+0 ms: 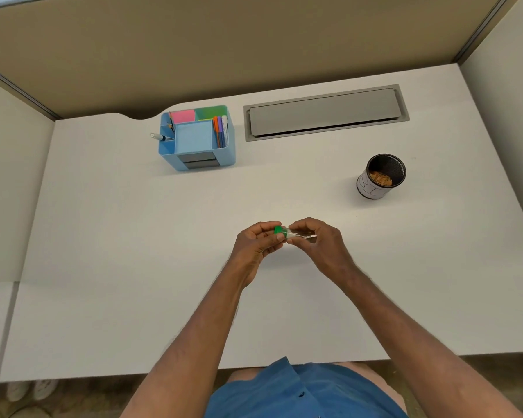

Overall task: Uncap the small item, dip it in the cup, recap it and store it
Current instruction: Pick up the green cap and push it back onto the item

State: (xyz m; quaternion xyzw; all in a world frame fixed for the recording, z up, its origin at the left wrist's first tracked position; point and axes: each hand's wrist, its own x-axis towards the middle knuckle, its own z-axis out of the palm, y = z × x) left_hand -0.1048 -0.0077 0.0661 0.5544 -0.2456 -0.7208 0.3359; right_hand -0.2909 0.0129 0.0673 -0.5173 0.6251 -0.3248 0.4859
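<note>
head view: we see one wide-angle look down at a white desk
item: small clear plastic tube with a green cap, held level above the desk, mid-front, between both hands
left hand: fingers curled closed around the green cap
right hand: fingertips pinched shut on the clear barrel, tip end poking out past them
cup: black mesh cup with a white paper wrap, well apart to the right, brownish bits inside
storage: light blue plastic desk organizer, far left-centre, pens and sticky notes in it
step: we judge uncapping, cap looks on
handling: we judge it light, stiff, smooth and a bit slippery; grip barrel near the cap, pull straight
</note>
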